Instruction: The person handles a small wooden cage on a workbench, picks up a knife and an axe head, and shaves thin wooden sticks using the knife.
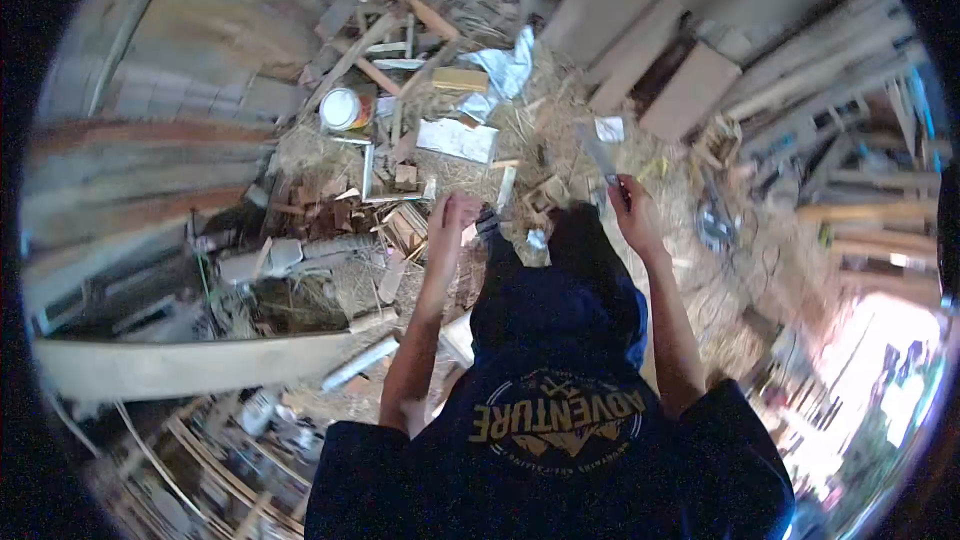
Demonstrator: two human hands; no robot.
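My right hand (636, 214) is closed around the dark handle of a flat grey blade (597, 152), which looks like a hand saw or a large knife and points up and to the left. My left hand (456, 213) is held above the littered ground near my knee, its fingers curled; whatever it may hold is too small to make out. Just beyond lies a white rectangular piece (456, 140), with a yellowish wooden block (460, 79) behind it. A small wooden box-like piece (545, 195) sits between my two hands.
A white bucket (341, 109) stands at the upper left beside stacked wood pieces. Crumpled plastic (512, 62) lies at the top centre. Large boards (690, 92) lean at the upper right, and a long plank (190, 365) runs along the left. Straw and scraps cover the ground.
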